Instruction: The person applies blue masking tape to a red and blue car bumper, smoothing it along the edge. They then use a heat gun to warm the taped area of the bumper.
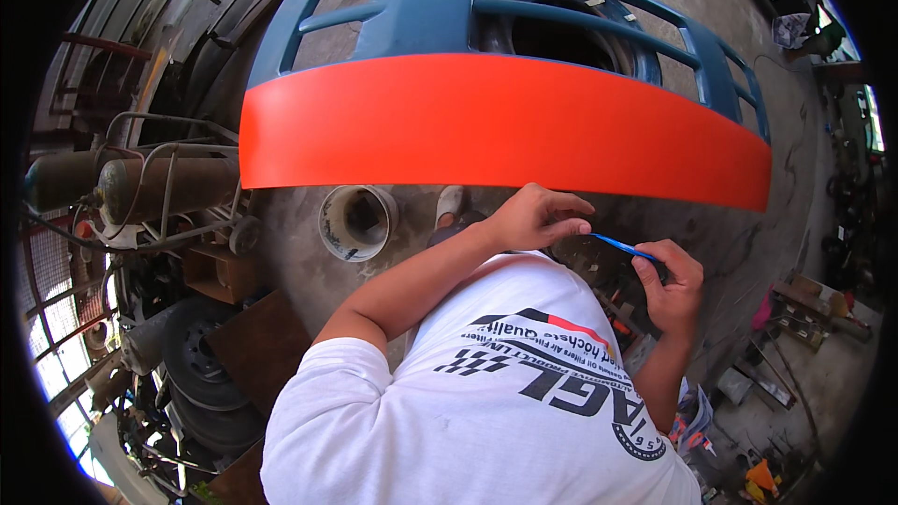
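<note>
A narrow blue strip (617,245), which looks like tape, stretches between my two hands in front of my white shirt. My right hand (672,282) is closed on its wider end, with the thumb bent over it. At the other end, the strip meets the thumb tip of my left hand (538,218), whose fingers are curled close to the thumb. Just beyond my hands stands a large vehicle bumper or front panel. Its lower band (496,126) is bright orange, and the upper frame (430,5) is blue-grey with several rectangular openings. My left hand is close to the orange band's lower edge.
Behind the panel, a tyre (552,28) shows through an opening. A white bucket (327,229) stands on the concrete floor left of my arm. Gas cylinders (168,189) lie on a metal cart at the left, above stacked wheels (201,355). Tools and scrap clutter the right side.
</note>
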Demonstrator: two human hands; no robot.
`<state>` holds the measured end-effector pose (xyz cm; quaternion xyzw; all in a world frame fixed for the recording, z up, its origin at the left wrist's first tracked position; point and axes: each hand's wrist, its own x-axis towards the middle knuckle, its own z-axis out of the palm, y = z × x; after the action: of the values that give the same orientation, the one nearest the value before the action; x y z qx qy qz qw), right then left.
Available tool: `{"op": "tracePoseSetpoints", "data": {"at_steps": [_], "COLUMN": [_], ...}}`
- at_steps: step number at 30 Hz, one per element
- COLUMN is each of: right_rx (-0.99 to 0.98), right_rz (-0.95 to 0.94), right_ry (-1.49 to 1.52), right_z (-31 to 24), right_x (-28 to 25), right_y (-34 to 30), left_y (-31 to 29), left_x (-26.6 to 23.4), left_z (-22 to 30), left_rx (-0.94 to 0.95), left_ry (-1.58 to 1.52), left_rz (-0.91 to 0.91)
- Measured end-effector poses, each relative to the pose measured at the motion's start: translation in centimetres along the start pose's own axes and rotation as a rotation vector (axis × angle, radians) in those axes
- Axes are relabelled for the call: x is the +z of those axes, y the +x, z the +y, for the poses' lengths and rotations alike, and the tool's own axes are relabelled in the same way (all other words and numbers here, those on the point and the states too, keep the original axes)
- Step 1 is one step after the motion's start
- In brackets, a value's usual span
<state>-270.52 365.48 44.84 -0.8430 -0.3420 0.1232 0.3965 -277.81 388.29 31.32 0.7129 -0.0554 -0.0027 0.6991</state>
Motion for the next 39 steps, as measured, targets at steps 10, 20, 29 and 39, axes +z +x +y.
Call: {"op": "tracePoseSetpoints", "data": {"at_steps": [10,20,29,39], "right_rx": [0.076,0.198,0.283,0.213], "right_rz": [-0.002,0.004,-0.026,0.034], "right_ry": [-0.038,-0.038,-0.021,-0.029], "right_z": [-0.9,-1.9,-3.5,-3.4], "right_x": [1.0,3.0,3.9,3.6], "right_y": [-0.3,-1.3,-0.2,-0.6], "left_y": [-4.2,2.8,2.7,5.1], "left_x": [-18.6,-12.2,-5.2,-17.9], "left_z": [-19.2,-17.6,-5.0,-17.0], "left_rx": [-0.74,0.014,0.253,-0.563], "left_ry": [1.165,0.872,0.401,1.164], "left_rz": [0.859,-0.204,0.122,0.924]}}
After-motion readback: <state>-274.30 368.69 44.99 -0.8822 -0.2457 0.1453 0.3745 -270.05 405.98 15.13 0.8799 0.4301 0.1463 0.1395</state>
